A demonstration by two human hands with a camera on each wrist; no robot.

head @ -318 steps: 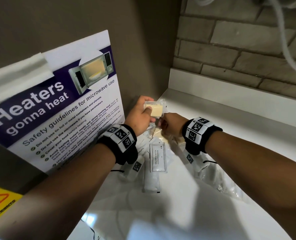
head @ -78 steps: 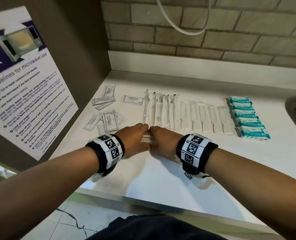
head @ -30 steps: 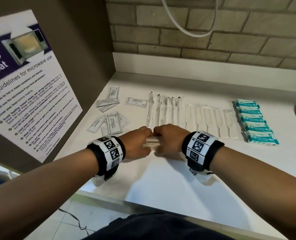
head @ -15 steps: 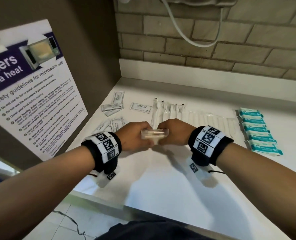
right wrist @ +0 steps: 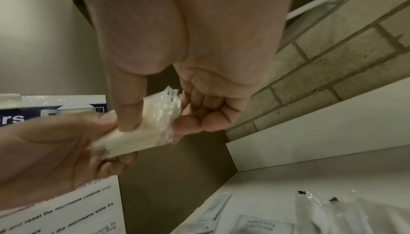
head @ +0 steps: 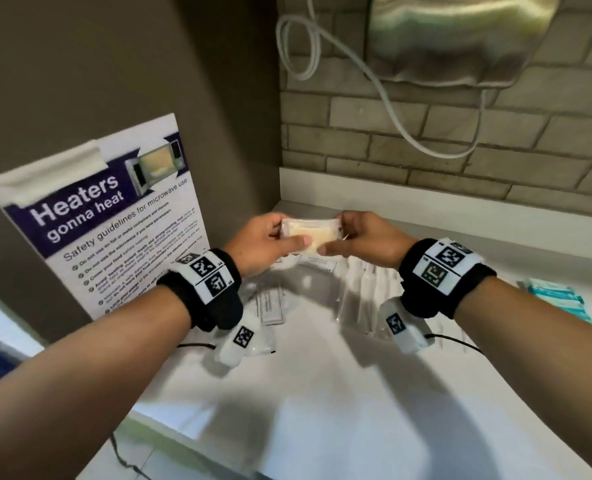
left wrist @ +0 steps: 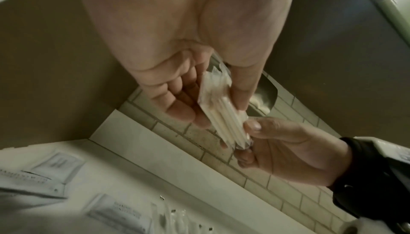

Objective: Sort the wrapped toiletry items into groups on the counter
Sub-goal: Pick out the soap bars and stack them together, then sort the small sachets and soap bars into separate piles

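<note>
Crinkly clear packet [head: 311,234], maybe swab sticks, both hands pinching.

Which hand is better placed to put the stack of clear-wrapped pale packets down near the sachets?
Left, probably. The left hand grips the packet stack on the side nearer the white sachets below it.

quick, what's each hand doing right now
Left hand: grips the left end of the stack of clear-wrapped cream packets.
Right hand: grips its right end.

Clear-wrapped pack of pale sticks [head: 311,234] held level above counter
</note>
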